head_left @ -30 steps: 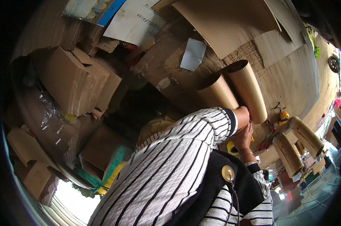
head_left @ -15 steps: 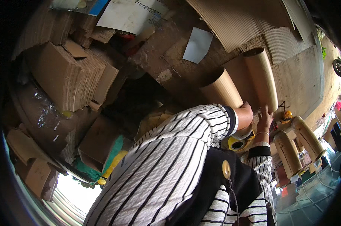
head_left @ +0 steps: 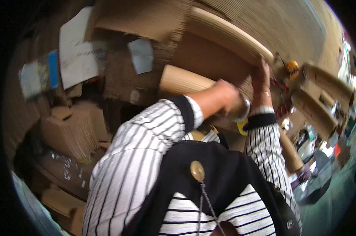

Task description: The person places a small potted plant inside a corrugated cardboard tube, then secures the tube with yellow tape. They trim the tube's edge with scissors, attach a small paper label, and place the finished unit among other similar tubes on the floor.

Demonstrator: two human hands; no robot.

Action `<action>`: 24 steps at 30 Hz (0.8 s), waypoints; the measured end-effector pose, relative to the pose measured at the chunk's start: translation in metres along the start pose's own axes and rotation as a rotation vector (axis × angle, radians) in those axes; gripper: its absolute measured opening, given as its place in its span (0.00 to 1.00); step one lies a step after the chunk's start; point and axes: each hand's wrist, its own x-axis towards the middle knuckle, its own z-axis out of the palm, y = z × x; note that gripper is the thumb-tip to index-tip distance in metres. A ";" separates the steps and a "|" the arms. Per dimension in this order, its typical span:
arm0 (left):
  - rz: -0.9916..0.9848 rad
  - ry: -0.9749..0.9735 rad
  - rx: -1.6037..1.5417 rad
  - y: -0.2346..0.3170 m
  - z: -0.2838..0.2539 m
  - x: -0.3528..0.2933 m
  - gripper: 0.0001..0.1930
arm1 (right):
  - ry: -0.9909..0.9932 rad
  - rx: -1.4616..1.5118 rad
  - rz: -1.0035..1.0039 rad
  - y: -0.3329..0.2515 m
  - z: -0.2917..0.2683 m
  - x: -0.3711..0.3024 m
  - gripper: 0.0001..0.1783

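Observation:
A brown corrugated cardboard sheet [head_left: 213,49] lies before me with two opposite sides curled up into rolls. My left hand [head_left: 224,95] is closed, fingers bent, on the near roll [head_left: 187,80]; motion smears it somewhat. Beside that hand, at the roll's end, shows a shiny curved rim [head_left: 247,107] of something mostly hidden. My right hand [head_left: 260,76] reaches up to the end of the far roll [head_left: 233,31], its fingers stretched out and touching the cardboard. Between the hands a torn-looking cardboard corner [head_left: 246,88] sticks up. Part of a yellow object [head_left: 242,126] shows below the hands.
More curled cardboard pieces [head_left: 313,112] stand at the right, near an orange-yellow tool [head_left: 292,69]. Stacked cardboard [head_left: 73,128] is at the left. A white sheet [head_left: 77,51], a pale paper piece [head_left: 141,55] and flat corrugated cardboard [head_left: 146,17] lie at the far side.
My view has turned, so the cardboard now lies more crosswise. My left hand has shifted left and up over the near roll; my right hand has moved up along the far roll's end.

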 end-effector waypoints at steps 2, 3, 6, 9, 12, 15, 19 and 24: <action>-0.033 0.052 -0.008 0.000 0.002 -0.005 0.40 | -0.082 0.060 -0.086 0.001 0.015 0.006 0.29; -0.018 0.091 0.010 0.001 0.004 -0.006 0.39 | -0.033 0.105 -0.053 -0.005 0.024 0.001 0.29; 0.003 0.156 0.042 0.006 0.003 -0.008 0.39 | 0.018 -0.089 -0.072 0.006 0.014 0.018 0.27; 0.034 0.219 0.061 0.002 0.011 -0.007 0.38 | 0.024 -0.088 -0.084 0.010 0.018 0.018 0.28; 0.024 0.195 0.108 0.003 0.013 -0.004 0.36 | 0.060 -0.129 -0.044 0.008 0.023 0.016 0.28; 0.030 0.218 0.103 0.004 0.016 -0.005 0.34 | 0.117 -0.162 -0.052 0.014 0.027 0.022 0.27; 0.061 0.288 0.148 0.007 0.024 -0.005 0.32 | 0.187 -0.187 -0.104 0.028 0.028 0.035 0.27; 0.058 0.253 0.134 0.004 0.021 -0.004 0.38 | 0.194 -0.179 -0.081 0.018 0.039 0.028 0.28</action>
